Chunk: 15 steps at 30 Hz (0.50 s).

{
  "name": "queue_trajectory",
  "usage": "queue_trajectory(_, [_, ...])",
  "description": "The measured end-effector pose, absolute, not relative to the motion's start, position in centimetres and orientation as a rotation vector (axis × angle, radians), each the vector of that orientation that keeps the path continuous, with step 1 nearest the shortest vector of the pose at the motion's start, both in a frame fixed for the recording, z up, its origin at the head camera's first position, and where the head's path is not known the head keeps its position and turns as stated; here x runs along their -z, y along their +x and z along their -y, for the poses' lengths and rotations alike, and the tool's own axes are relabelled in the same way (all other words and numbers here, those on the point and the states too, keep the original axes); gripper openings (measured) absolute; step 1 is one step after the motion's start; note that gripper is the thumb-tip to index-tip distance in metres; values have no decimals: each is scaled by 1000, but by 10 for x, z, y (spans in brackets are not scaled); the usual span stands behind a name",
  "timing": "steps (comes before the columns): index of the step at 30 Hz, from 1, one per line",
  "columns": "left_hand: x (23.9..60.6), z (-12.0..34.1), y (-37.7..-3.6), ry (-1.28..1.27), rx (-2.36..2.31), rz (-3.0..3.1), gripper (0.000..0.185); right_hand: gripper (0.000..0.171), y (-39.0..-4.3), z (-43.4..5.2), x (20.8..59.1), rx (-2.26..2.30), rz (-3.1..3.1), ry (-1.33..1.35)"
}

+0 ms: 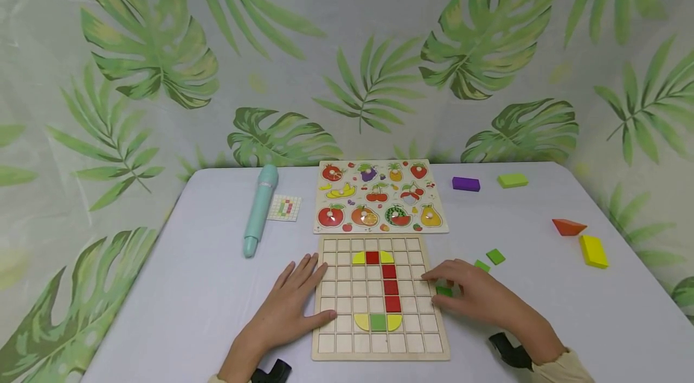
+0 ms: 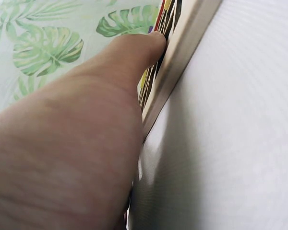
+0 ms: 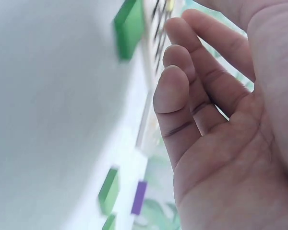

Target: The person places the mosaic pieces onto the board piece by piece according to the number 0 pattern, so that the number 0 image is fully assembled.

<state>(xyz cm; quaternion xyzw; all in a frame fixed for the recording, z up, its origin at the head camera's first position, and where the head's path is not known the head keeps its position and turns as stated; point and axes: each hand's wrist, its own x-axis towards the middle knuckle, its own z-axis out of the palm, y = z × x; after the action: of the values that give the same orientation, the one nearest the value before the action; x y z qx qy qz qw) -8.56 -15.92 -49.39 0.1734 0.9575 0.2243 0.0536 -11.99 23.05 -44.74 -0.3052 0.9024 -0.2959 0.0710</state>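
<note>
A wooden grid board (image 1: 347, 348) lies on the table, bearing several red squares (image 1: 390, 288), a green square (image 1: 378, 322) and yellow quarter-round pieces (image 1: 361, 322). My left hand (image 1: 287, 308) rests at the board's left edge, fingers spread, thumb over the rim. The thumb also shows against the board's edge in the left wrist view. My right hand (image 1: 472, 292) is at the board's right edge, fingers loosely bent around a green tile (image 1: 444, 291) on the table. In the right wrist view that tile (image 3: 128, 29) sits apart from the fingers, which hold nothing.
A fruit puzzle board (image 1: 379, 193) lies behind the grid. To the left are a teal pen-shaped object (image 1: 261, 211) and a pattern card (image 1: 285, 208). To the right lie two green tiles (image 1: 496, 256), and purple (image 1: 466, 184), lime (image 1: 512, 180), orange (image 1: 569, 227) and yellow (image 1: 594, 252) blocks.
</note>
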Motion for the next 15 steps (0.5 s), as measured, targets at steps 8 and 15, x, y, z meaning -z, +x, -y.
queue_trajectory(8, [493,159,-85,521,-702,-2907,96,34,-120,-250,456,793,-2745,-880])
queue_trajectory(15, [493,159,-85,529,-706,-2911,96,31,-119,-254,462,775,-2765,-817])
